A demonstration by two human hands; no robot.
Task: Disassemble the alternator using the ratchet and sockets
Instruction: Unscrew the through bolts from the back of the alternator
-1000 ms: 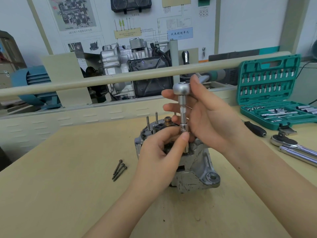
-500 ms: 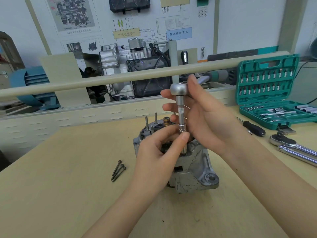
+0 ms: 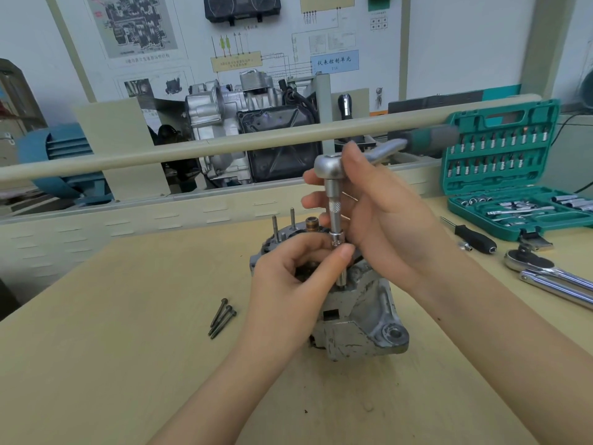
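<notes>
— Two hands on one tool, see? Her right hand (image 3: 382,216) wraps round the ratchet (image 3: 330,167) head, and her left hand (image 3: 288,284) pinches the extension bar (image 3: 334,216) low down, at the socket (image 3: 342,276).

— How should she turn it?

— Keep the bar upright, I'd say, press straight down so the socket stays seated, and swing the handle in short strokes; a tilt could slip it off the bolt.

— And the alternator (image 3: 349,316)?

— Standing on the counter (image 3: 112,348), right beneath both hands, her left hand resting against its top. From the alternator, three loose bolts (image 3: 222,317) lie at nine o'clock, the green socket case (image 3: 500,175) sits out at two, and a spare ratchet (image 3: 552,277) at three.
</notes>
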